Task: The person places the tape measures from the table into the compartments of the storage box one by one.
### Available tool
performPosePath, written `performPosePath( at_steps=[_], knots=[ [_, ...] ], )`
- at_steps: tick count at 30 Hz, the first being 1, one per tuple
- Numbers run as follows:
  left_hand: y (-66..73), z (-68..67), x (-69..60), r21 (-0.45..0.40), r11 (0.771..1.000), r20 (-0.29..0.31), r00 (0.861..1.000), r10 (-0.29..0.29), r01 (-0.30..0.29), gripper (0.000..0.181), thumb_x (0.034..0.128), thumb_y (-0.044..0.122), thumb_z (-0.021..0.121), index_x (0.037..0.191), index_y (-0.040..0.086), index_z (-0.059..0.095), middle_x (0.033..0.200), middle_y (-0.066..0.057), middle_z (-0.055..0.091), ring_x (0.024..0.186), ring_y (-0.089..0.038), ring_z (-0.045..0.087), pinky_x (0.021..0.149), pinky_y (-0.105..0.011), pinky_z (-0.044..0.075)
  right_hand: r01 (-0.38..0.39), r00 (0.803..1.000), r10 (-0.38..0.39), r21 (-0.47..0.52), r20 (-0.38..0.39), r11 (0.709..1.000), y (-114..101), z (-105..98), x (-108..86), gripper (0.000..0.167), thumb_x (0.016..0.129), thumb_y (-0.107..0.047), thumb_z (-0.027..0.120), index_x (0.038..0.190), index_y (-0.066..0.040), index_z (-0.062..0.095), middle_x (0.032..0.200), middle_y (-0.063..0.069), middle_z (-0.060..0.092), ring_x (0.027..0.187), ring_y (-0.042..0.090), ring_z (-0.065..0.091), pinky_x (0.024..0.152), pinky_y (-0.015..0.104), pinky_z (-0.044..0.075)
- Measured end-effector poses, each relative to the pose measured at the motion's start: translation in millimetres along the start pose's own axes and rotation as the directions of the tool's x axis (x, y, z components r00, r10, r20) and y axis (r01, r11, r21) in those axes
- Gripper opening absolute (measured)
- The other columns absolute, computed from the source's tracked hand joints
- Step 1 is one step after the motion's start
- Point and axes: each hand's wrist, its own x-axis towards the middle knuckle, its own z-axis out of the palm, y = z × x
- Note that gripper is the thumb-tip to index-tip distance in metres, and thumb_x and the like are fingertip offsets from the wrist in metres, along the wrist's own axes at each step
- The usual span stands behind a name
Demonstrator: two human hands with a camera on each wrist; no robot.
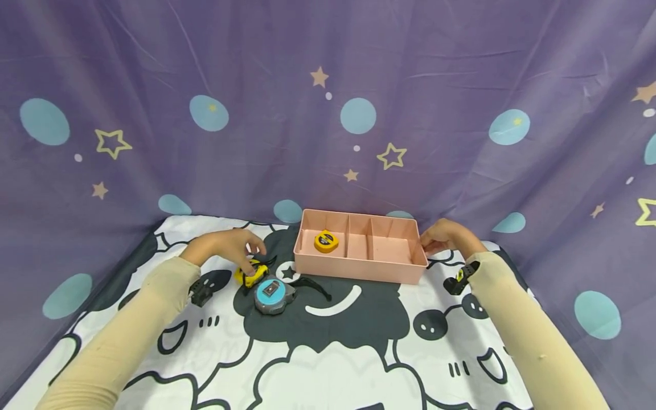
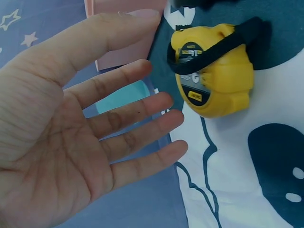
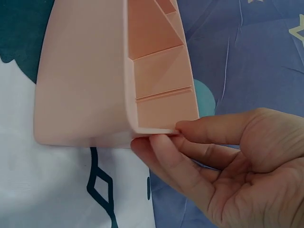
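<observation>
My left hand [image 1: 233, 246] hovers beside a yellow tape measure [image 1: 251, 274] with a black strap. In the left wrist view its fingers are spread and nearly straight, apart from that tape measure [image 2: 216, 90]. A larger grey tape measure with a blue face [image 1: 271, 291] lies just nearer to me, its black strap stretching right. My right hand [image 1: 445, 234] is at the right end of a pink divided box [image 1: 359, 267]. In the right wrist view, thumb and fingers pinch the box's end rim [image 3: 156, 130]. A small yellow tape measure [image 1: 326, 241] sits in the left compartment.
A white and dark patterned cloth [image 1: 328, 370] covers the table. Behind the box hangs a purple curtain [image 1: 287, 159] with stars and dots, close to its back wall. Thin dividers [image 1: 360, 236] split the box's inside.
</observation>
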Motion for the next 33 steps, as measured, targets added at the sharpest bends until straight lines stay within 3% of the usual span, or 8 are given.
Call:
performPosePath(
  at_steps=[10, 18, 25, 33],
  knots=[
    [-1.0, 1.6, 2.6, 0.010, 1.000, 0.034, 0.999, 0.007, -0.008, 0.056, 0.0738, 0.020, 0.088, 0.124, 0.005, 0.069, 0.123, -0.020, 0.064, 0.110, -0.035, 0.063, 0.085, -0.041, 0.055, -0.012, 0.997, 0.017, -0.064, 0.076, 0.998, -6.2, -0.5, 1.3, 0.014, 0.089, 0.003, 0.060, 0.098, 0.009, 0.069, 0.073, 0.003, 0.071, 0.068, 0.011, 0.068, 0.075, 0.028, 0.062],
    [-2.2, 1.2, 6.7, 0.004, 1.000, 0.053, 0.998, -0.021, 0.021, 0.055, 0.0740, 0.020, 0.088, 0.123, 0.005, 0.069, 0.123, -0.018, 0.064, 0.107, -0.030, 0.064, 0.087, -0.042, 0.056, 0.008, 1.000, -0.006, -0.092, 0.021, 0.996, -6.9, 3.4, 0.4, 0.022, 0.085, 0.005, 0.057, 0.103, 0.014, 0.065, 0.073, 0.006, 0.071, 0.066, 0.013, 0.069, 0.072, 0.030, 0.062],
    [-2.8, 5.0, 9.7, -0.010, 1.000, 0.050, 0.999, -0.010, 0.010, 0.049, 0.0728, 0.017, 0.088, 0.117, 0.005, 0.071, 0.117, -0.017, 0.066, 0.101, -0.026, 0.062, 0.083, -0.038, 0.055, -0.011, 1.000, 0.012, -0.088, 0.018, 0.996, -4.4, 4.5, 0.0, 0.022, 0.083, 0.006, 0.058, 0.102, 0.014, 0.066, 0.074, 0.008, 0.072, 0.066, 0.014, 0.070, 0.069, 0.030, 0.062],
    [-4.6, 11.8, 15.0, 0.018, 1.000, 0.010, 1.000, -0.016, 0.016, 0.046, 0.0692, 0.016, 0.091, 0.111, 0.006, 0.073, 0.112, -0.014, 0.068, 0.102, -0.025, 0.063, 0.086, -0.040, 0.056, -0.010, 1.000, 0.010, -0.095, -0.004, 0.995, -5.1, 2.6, 0.5, 0.025, 0.083, 0.006, 0.058, 0.105, 0.017, 0.064, 0.073, 0.008, 0.071, 0.064, 0.014, 0.069, 0.069, 0.030, 0.062]
  ],
)
